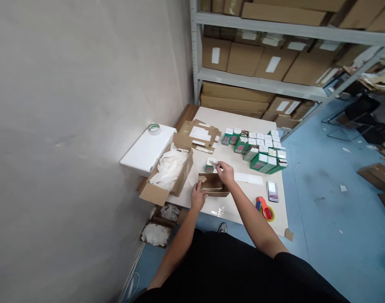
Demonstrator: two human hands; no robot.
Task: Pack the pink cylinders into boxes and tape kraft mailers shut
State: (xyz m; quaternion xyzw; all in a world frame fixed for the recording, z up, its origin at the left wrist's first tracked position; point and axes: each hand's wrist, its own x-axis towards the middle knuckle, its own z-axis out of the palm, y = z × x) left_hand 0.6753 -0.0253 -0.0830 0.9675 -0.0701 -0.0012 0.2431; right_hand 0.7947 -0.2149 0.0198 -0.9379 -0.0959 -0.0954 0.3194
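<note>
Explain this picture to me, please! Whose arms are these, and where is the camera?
A camera worn on a person's head took this picture, looking down, so these arms are that person's own. There's no machine, just two bare hands. The left hand is on a small brown cardboard box. The right hand is beside a small green-and-white carton. On the white table stand rows of green-and-white cartons, an open cardboard box of white plastic, and a tape dispenser.

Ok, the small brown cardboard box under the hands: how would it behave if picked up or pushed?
The cardboard box looks light, with thin walls. It probably flexes if squeezed, judging by the bent tab near the left hand. It sits flat, so it would likely slide rather than roll.
</note>
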